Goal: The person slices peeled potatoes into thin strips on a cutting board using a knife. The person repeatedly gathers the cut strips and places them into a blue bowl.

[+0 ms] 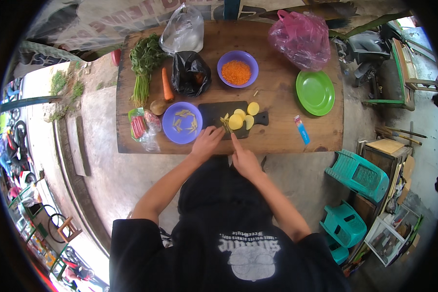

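Observation:
My left hand (207, 143) rests at the near edge of the black cutting board (210, 111), its fingertips by thin cut potato strips (225, 122). Beside it, my right hand (245, 160) points its index finger at the strips, other fingers curled; a knife seems to be in it, mostly hidden. Round yellow potato slices (235, 122) lie on the board's right half. Left of the board stands a purple bowl (182, 138) with several pale strips inside. A second purple bowl (220, 65), farther back, holds finely chopped orange carrot (236, 73).
Around the boards' left lie a whole carrot (165, 84), an unpeeled potato (158, 107), leafy greens (142, 69), packaged sausages (138, 126) and a black bag (191, 73). A clear bag (184, 33) and pink bag (301, 40) stand behind. A green plate (315, 93) and blue packet (302, 130) are right.

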`<state>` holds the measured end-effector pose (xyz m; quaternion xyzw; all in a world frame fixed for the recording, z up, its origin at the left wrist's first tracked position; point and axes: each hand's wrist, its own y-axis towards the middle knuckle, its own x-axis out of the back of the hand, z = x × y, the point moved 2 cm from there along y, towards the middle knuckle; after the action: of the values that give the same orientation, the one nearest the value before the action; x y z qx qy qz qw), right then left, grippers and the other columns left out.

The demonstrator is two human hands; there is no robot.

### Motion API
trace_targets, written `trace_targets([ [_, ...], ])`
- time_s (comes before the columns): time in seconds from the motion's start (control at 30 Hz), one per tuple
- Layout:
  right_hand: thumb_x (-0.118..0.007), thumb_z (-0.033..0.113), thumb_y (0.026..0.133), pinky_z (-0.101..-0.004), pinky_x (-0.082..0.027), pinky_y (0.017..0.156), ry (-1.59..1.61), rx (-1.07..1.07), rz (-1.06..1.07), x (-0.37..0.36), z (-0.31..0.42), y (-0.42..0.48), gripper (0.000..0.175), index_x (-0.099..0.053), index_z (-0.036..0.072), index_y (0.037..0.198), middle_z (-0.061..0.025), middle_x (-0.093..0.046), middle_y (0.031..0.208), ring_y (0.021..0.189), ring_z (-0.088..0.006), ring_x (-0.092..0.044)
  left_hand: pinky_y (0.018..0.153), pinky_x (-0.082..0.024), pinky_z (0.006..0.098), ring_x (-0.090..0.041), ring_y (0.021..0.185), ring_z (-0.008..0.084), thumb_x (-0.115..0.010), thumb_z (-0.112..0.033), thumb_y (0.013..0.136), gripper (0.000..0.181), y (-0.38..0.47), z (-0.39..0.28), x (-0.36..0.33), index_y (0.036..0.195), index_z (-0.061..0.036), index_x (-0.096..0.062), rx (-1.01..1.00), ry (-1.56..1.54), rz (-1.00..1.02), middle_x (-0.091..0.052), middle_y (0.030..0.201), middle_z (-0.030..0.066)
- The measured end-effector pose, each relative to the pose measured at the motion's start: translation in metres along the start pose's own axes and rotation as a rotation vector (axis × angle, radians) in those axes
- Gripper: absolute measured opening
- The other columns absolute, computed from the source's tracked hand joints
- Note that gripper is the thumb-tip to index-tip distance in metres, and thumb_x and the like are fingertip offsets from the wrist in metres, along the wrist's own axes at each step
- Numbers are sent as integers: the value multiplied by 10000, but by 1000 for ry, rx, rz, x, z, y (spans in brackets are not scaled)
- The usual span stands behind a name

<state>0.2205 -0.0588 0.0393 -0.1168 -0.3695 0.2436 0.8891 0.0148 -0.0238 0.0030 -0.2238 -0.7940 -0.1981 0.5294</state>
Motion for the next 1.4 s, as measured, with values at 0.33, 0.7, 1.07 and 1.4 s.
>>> trace_targets([
  [0.33,-586,60,987,-611,-537,822,7,-127,-98,-42,25,-12,814,-253,85,1730,-355,-712,1006,885,-537,-692,1022,-527,411,-576,1279,290,-679,-118,853,511,-7,7,-4,1352,-8,-696,-32,42,18,-627,1434,60],
  [0.7,-608,85,983,-572,-610,796,-24,-127,-194,-58,19,-10,829,-255,99,1733,-334,-714,1253,919,-505,-741,1003,-535,403,-586,1259,281,-674,-121,860,494,-8,5,-4,1339,-7,-705,-22,20,6,-638,1420,61],
  [1.07,-603,82,991,-563,-609,776,-29,-93,-183,-55,23,-10,805,-273,88,1725,-350,-721,1207,890,-500,-744,1014,-533,403,-576,1268,285,-697,-113,839,472,-7,7,-5,1297,-1,-715,-3,-7,-27,-640,1412,64],
  [1.4,-617,69,977,-559,-597,702,-70,-79,-218,-75,5,-6,878,-206,113,1751,-301,-731,893,763,-473,-734,989,-554,418,-599,1246,281,-713,-97,860,439,-7,8,-7,1287,2,-728,11,-63,-49,-675,1380,70],
])
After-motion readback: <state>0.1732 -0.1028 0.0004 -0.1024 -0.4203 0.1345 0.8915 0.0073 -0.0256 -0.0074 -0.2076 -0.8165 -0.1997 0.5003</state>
